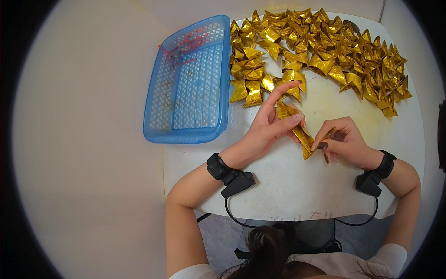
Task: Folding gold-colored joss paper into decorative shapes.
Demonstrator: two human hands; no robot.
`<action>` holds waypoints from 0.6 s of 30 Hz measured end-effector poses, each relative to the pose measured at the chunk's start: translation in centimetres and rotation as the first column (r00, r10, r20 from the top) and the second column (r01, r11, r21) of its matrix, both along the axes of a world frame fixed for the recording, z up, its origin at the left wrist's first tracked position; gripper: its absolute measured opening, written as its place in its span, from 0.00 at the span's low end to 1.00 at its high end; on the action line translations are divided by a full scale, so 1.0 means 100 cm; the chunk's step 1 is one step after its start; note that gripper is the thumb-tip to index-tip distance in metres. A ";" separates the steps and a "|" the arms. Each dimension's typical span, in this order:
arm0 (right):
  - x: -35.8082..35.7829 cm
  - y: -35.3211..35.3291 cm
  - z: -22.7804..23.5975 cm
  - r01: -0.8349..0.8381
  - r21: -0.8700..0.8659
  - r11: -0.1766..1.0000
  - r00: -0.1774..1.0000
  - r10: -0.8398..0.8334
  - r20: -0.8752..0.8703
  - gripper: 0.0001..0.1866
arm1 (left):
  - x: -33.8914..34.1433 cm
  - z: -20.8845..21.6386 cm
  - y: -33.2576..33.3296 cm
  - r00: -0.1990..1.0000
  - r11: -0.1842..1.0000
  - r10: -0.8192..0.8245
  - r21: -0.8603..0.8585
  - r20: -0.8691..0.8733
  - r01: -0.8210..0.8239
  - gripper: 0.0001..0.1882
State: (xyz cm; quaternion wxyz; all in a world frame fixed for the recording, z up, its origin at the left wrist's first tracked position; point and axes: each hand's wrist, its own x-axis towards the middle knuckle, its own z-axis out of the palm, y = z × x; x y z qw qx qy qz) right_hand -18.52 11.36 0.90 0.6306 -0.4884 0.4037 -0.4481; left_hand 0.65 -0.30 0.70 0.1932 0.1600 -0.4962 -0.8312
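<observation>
Gold foil paper (296, 128) held just above white table (288, 186), between our two hands. Left hand (269, 125) pinches upper end, index finger lifted free; right hand (341, 142) nips lower end at fingertips. We judge it light, thin, crease-prone, slippery; best held near folded edges. Heap of folded gold pieces (325, 51) beyond; blue basket (190, 83) left.

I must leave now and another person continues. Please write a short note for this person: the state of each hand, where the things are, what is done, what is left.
Left hand: pinches the upper end of a gold paper piece, index finger stretched out.
Right hand: pinches its lower end.
Things: the piece is above the white table; a pile of folded gold pieces lies at the far edge; a blue basket stands left of it.
Done: many pieces folded.
Left: the held piece is half folded.
</observation>
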 end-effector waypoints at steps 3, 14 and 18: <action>0.000 -0.001 -0.001 -0.014 0.000 1.000 1.000 0.014 -0.006 0.07 | 0.000 0.004 0.000 1.000 0.999 -0.030 -0.025 0.003 0.030 0.40; 0.000 -0.002 -0.001 -0.049 0.028 0.998 0.999 0.050 -0.020 0.07 | -0.002 0.000 0.002 1.000 0.990 0.015 -0.139 -0.006 -0.016 0.44; 0.001 -0.001 -0.002 -0.043 0.009 0.999 0.999 0.043 -0.011 0.06 | -0.003 -0.001 0.002 1.000 0.985 0.015 -0.172 -0.017 -0.018 0.44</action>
